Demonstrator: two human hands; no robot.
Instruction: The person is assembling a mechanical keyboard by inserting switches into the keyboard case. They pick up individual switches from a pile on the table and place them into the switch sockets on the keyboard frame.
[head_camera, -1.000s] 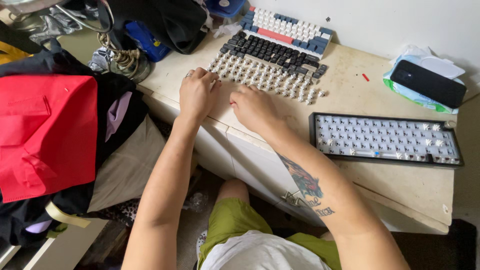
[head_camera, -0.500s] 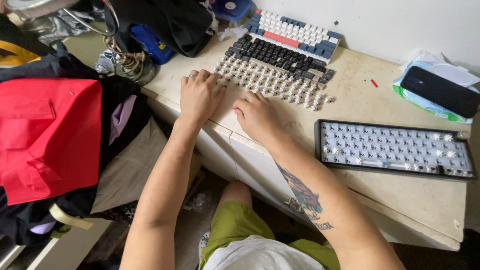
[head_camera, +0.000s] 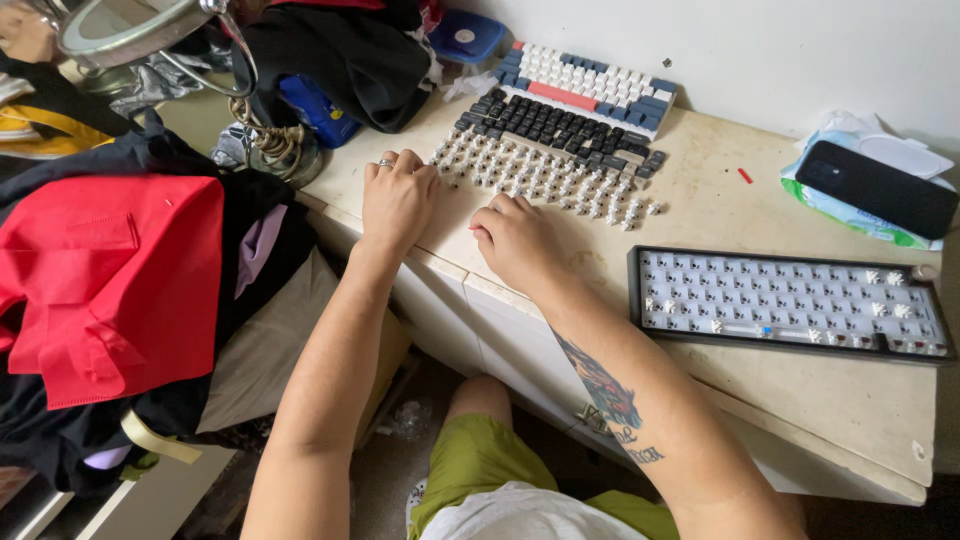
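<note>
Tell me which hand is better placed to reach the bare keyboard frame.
Probably the right hand: it rests on the desk beside the loose switches, on the frame's side. The left hand lies farther away.

Loose key switches (head_camera: 545, 180), small and whitish, were laid out in neat rows on the cream desk, forming a slanted block that ran from upper left down to the right. Most were stood pins-up, a few stragglers were left at the right end. The block was set just below a row of black keycaps, and its left and lower edges were touched by both hands' fingertips
</note>
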